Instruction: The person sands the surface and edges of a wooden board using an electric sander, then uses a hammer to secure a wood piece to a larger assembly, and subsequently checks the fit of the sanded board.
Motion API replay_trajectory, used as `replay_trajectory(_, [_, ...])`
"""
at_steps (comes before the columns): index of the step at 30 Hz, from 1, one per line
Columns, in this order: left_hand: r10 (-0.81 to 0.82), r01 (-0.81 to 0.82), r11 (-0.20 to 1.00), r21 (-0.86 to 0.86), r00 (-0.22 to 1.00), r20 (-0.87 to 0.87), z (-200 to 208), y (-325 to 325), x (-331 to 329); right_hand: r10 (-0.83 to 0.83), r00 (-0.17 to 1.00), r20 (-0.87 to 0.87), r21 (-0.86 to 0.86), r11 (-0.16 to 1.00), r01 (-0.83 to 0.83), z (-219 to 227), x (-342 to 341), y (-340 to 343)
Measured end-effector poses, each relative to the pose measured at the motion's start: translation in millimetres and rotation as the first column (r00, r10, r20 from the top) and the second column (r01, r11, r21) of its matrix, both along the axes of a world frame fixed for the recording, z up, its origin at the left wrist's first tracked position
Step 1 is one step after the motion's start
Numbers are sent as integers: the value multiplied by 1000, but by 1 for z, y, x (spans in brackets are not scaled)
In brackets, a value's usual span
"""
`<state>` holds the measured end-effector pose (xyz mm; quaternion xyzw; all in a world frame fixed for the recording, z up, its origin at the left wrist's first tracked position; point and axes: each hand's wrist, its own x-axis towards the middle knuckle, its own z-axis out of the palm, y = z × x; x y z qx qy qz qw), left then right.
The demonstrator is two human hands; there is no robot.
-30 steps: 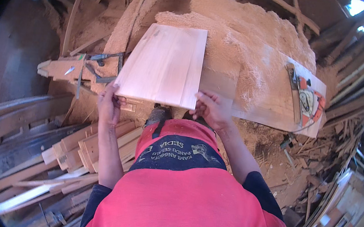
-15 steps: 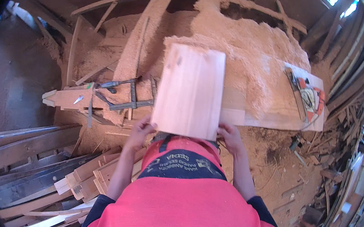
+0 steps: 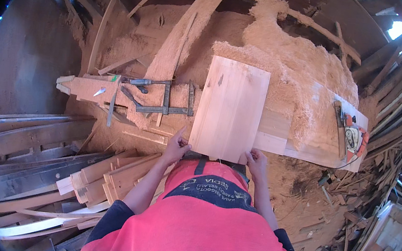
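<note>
A pale, smooth rectangular wooden board (image 3: 230,111) lies in front of me, its near end close to my waist and its far end against a heap of shavings. My left hand (image 3: 176,148) is at its near left corner, index finger stretched out and thumb at the board's edge; the other fingers are partly hidden. At the near right corner my right hand (image 3: 257,163) pinches the board between thumb and bent fingers. Left of the board, black bar clamps (image 3: 167,99) lie on the shavings-covered bench (image 3: 88,88).
An orange-and-grey power planer (image 3: 353,138) sits on a wide plank (image 3: 316,156) at the right. Curly wood shavings (image 3: 302,62) heap up behind. Stacked timber (image 3: 115,180) fills the lower left, and scrap sticks (image 3: 341,201) lie at right.
The view has shifted, so the bench and board appear farther right and the board looks slightly tilted. My left index finger has stretched away from the board; my right hand stays at its corner.
</note>
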<state>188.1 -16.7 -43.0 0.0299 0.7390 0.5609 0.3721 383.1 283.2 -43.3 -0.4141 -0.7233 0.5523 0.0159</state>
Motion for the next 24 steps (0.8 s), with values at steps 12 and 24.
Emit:
replay_trajectory(12, [-90, 74, 993, -95, 980, -179, -5, 31, -15, -154, 986, 68, -126, 979, 162, 0, -9, 9])
replay_trajectory(24, [747, -747, 665, 15, 665, 9, -83, -30, -107, -56, 993, 107, -100, 993, 66, 25, -10, 8])
